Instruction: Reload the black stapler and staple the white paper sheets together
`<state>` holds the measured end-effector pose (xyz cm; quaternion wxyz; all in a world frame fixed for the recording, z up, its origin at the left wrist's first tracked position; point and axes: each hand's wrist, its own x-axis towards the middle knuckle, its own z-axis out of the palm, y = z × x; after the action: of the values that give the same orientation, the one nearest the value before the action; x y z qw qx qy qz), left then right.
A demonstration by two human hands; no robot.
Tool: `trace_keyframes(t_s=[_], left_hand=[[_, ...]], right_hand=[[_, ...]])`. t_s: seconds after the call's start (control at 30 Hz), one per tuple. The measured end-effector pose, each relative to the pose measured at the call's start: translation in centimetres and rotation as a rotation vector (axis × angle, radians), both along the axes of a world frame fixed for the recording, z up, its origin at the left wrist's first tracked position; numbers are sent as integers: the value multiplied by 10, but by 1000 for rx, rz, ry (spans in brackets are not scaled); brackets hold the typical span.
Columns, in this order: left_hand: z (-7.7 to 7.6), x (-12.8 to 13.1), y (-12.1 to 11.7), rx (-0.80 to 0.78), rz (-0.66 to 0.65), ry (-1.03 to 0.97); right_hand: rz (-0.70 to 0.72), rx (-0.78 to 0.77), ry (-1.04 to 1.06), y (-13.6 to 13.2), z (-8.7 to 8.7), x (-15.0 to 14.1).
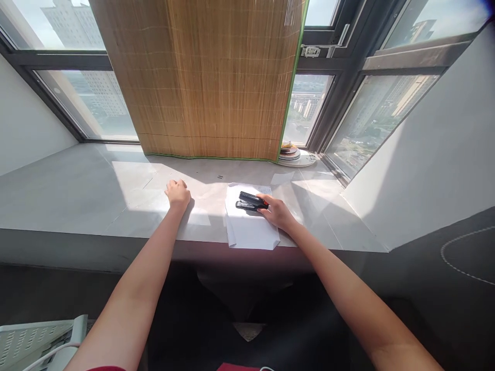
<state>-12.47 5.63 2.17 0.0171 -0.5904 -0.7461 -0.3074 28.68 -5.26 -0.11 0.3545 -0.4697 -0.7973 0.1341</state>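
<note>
My right hand is closed around the rear end of a black stapler with a touch of orange near the grip. The stapler's two arms point left and sit apart at the front, over a small stack of white paper sheets. The stack's near edge hangs slightly past the edge of the sill. My left hand rests on the sill to the left of the paper, fingers curled in; whatever they may hold is hidden. Between the hands, farther back, lie tiny dark pieces that look like staples.
A pale window sill runs across the view. A bamboo blind hangs at its back. Stacked plates or discs stand at the back right corner by the window frame. A pale perforated basket or rack is at lower left.
</note>
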Motion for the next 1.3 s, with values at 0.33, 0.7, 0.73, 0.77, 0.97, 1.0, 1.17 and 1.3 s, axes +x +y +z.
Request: trace_keyframes(t_s=[0.33,0.7,0.73,0.77,0.97,1.0,1.17,1.3], left_hand=[[-3,89,-32,110,-906,-207],[-2,116,-51,-150,-1080,32],[-2,116,-52,-151,-1073,50],[-2,116,-53,-147,-1066,61],[-4,114,-53,-139,-1036,97],[-4,113,-52,-139,-1036,95],[-7,113,-50,-143,-1029,74],[-8,112,-50,-139,-1039,65]], right_hand=[[-92,16,27,7,-8,1],[-184,60,134,9,-11,14],[-179,44,144,9,-11,13],[-170,23,152,9,-10,12],[-185,24,188,5,-6,7],[-199,70,196,4,-5,7],[-255,143,251,1,-1,7],[-296,100,296,3,-2,6]])
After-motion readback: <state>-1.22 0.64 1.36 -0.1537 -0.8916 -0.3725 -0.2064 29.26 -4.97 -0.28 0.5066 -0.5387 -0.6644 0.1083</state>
